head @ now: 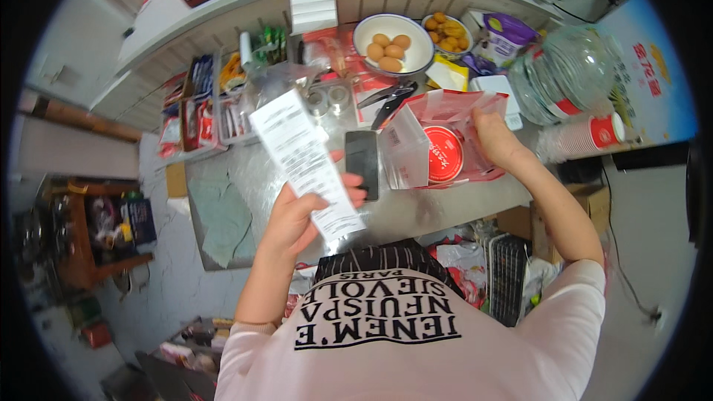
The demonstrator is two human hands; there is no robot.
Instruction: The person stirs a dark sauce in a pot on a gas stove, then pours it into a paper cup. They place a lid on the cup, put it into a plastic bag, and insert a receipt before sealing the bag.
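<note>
Between the thumb and fingers of my left hand [303, 209] is a long white paper receipt [303, 159] covered in print. My right hand [493, 136] grips the far right rim of a red and white carrier bag [406, 150], whose mouth faces up. Inside the bag sits a round tub with a red printed lid [444, 154]. A dark smartphone [361, 159] lies flat on the steel table [317, 217], between the receipt and the bag. The fingertips of my right hand are partly hidden behind the bag's rim.
Behind the bag stand a bowl [362, 30] of brown eggs and a smaller bowl of orange fruit [447, 30]. A large clear jug [562, 75] and stacked paper cups [579, 136] are at right. Sachet bins [195, 106] and a green cloth [220, 214] occupy the left.
</note>
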